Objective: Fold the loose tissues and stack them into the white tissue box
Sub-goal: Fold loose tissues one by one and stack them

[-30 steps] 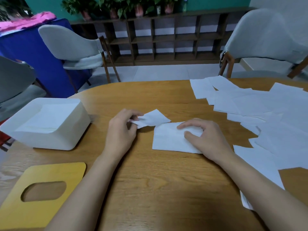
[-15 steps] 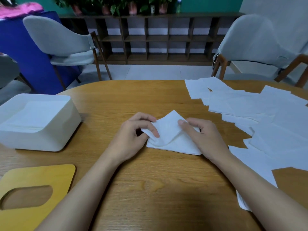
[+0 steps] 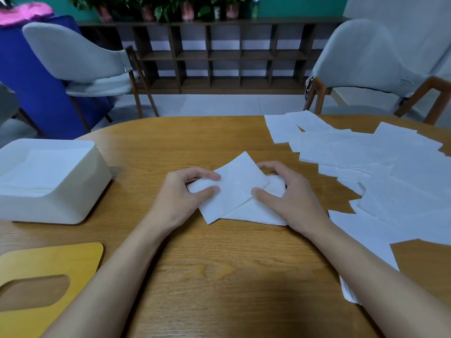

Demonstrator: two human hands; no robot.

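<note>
Since half a second ago, tissue (image 3: 238, 189) flap lies further over; left hand (image 3: 180, 198) and right hand (image 3: 285, 196) pinch its edges on table (image 3: 219, 276).

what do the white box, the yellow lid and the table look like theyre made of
White box: likely matte plastic, with smooth rounded moulded corners. Yellow lid: looks like wood or bamboo board with a satin finish and a cut oval slot; faint grain, hard to confirm. Table: wood or wood veneer, with clear grain and a slight sheen.

head view | faces forward-down | close over table (image 3: 219, 276)
</note>
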